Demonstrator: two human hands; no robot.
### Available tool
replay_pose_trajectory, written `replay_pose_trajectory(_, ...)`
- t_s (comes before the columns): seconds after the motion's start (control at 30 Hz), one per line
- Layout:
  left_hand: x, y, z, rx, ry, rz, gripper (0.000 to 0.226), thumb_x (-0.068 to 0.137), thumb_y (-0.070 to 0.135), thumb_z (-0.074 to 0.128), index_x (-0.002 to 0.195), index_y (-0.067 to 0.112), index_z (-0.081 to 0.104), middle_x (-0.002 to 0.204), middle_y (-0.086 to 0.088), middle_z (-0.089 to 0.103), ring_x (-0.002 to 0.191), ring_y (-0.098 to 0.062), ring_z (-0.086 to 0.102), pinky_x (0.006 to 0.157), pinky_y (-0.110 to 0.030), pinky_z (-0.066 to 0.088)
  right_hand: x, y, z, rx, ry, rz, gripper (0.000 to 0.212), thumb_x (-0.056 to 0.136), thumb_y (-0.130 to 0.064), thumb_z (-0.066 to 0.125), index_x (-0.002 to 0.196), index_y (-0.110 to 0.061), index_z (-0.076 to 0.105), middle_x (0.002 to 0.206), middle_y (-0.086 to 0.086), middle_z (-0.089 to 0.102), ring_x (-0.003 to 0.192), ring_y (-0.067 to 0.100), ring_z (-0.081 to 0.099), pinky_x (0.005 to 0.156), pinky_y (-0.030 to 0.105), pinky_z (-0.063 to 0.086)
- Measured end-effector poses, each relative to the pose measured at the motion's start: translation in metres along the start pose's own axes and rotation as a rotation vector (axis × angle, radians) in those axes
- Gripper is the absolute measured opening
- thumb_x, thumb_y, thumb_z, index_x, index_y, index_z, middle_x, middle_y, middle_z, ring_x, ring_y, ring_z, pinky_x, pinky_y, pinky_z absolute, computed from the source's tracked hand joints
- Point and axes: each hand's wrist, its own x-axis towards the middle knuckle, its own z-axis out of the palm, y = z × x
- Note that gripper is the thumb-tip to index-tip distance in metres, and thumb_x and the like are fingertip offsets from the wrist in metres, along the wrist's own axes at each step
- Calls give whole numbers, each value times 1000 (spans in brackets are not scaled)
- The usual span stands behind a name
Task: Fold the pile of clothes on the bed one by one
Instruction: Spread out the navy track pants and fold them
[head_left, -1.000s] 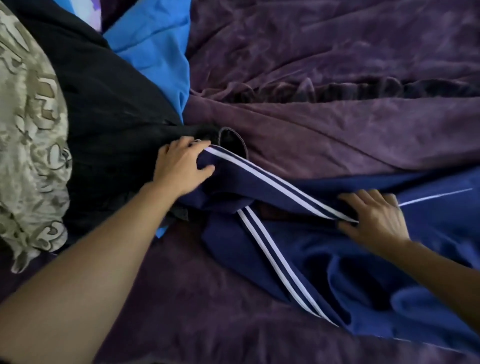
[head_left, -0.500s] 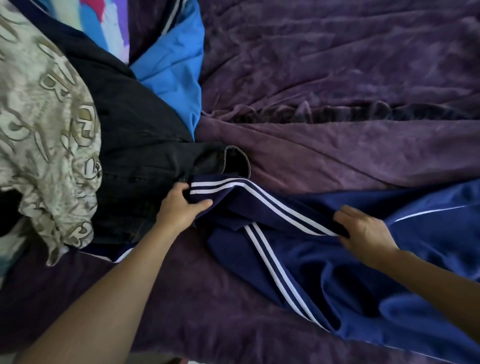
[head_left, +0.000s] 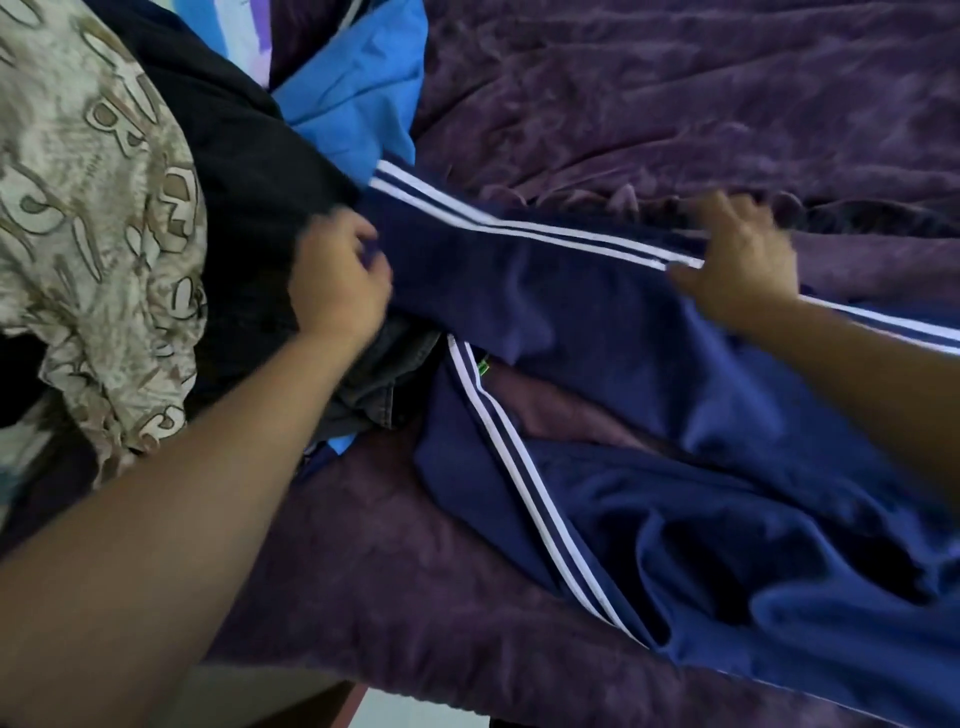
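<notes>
Gripping the cuff end of one leg of the navy track pants (head_left: 571, 322), the left hand (head_left: 337, 275) has its fingers curled tightly into the cloth, right against the pile of clothes at the left side of the bed. The right hand (head_left: 743, 260) lies farther along the same leg, on its far edge where the two white stripes run. Its fingers are spread and bent and the thumb points back along the stripes. It is blurred, so I cannot tell whether it pinches the cloth or only presses on it.

That leg is stretched between the two hands, slanting from the pile toward the right edge of the bed. The second leg lies below it, running toward the near edge, and the rest of the pants is bunched at the near right corner.

The purple bedspread (head_left: 675, 104) is wrinkled under everything. In the pile, a black garment (head_left: 249, 156) lies under a beige patterned shirt (head_left: 93, 208). A bright blue garment (head_left: 358, 104) lies just behind it, and grey jeans (head_left: 384, 384) poke out below the left wrist.
</notes>
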Motion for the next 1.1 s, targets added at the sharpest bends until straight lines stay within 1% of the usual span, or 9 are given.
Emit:
replay_pose_trajectory(0.13, -94, 14, 44, 324, -510, 534, 44, 74, 6, 55, 114, 21, 62, 125, -10, 53, 116, -32, 45, 93, -42, 41, -94, -14, 36, 268, -217, -49, 28, 82, -30, 71, 107, -19, 65, 91, 5, 71, 87, 29, 67, 76, 36, 50)
replay_pose_trajectory(0.23, -127, 3, 64, 588, -694, 624, 43, 78, 13, 56, 119, 26, 58, 150, -9, 29, 143, -32, 15, 114, -45, 18, -171, -18, 72, 314, -625, -21, 48, 76, -52, 72, 116, -27, 63, 95, -5, 71, 89, 16, 67, 83, 33, 52)
replay_pose_trajectory(0.4, -129, -25, 23, 588, -470, 692, 20, 60, 9, 70, 79, 10, 65, 88, -11, 67, 121, -32, 52, 107, -53, 31, -248, -29, 113, 106, -736, -173, 47, 84, -44, 61, 124, -22, 50, 118, 2, 63, 106, 29, 60, 81, 36, 47)
replay_pose_trajectory(0.53, -152, -60, -37, 742, -538, 657, 35, 49, 10, 79, 82, 10, 66, 63, -7, 63, 84, -33, 59, 93, -49, 41, -268, -42, 105, 90, -701, -322, 29, 84, -37, 53, 108, -20, 55, 107, 1, 62, 98, 29, 60, 73, 35, 43)
replay_pose_trajectory(0.83, -204, -110, -101, 965, -653, 185, 36, 75, 18, 67, 110, 23, 64, 115, -2, 56, 111, -27, 46, 88, -42, 35, -284, -49, 82, 29, -1027, -476, 42, 83, -57, 58, 111, -27, 64, 113, -4, 65, 107, 22, 59, 84, 30, 44)
replay_pose_trajectory(0.9, -204, -115, -89, 1013, -820, 91, 54, 81, 26, 61, 132, 32, 44, 136, -2, 37, 125, -26, 33, 98, -43, 30, -279, -52, 84, 136, -963, -395, 41, 85, -57, 52, 102, -24, 70, 106, -3, 69, 103, 21, 62, 82, 26, 45)
replay_pose_trajectory(0.97, -201, -119, -72, 843, -911, 14, 74, 77, 33, 64, 142, 34, 30, 149, -5, 24, 135, -29, 25, 105, -45, 29, -265, -46, 91, 229, -562, -294, 30, 89, -43, 55, 103, -22, 71, 108, 1, 68, 105, 24, 60, 84, 33, 48)
replay_pose_trajectory(1.03, -193, -115, -50, 586, -780, 54, 76, 76, 30, 67, 144, 30, 33, 153, -7, 24, 137, -31, 26, 107, -46, 31, -246, -38, 96, 221, -253, -110, 32, 86, -30, 63, 115, -18, 64, 118, 4, 60, 113, 28, 53, 83, 39, 49)
replay_pose_trajectory(1.1, -187, -104, -23, 466, -625, 130, 68, 82, 24, 65, 144, 24, 37, 151, -10, 32, 137, -32, 29, 106, -49, 31, -230, -27, 101, 75, -330, 10, 51, 84, -31, 66, 132, -19, 51, 129, 6, 52, 122, 29, 45, 86, 41, 47)
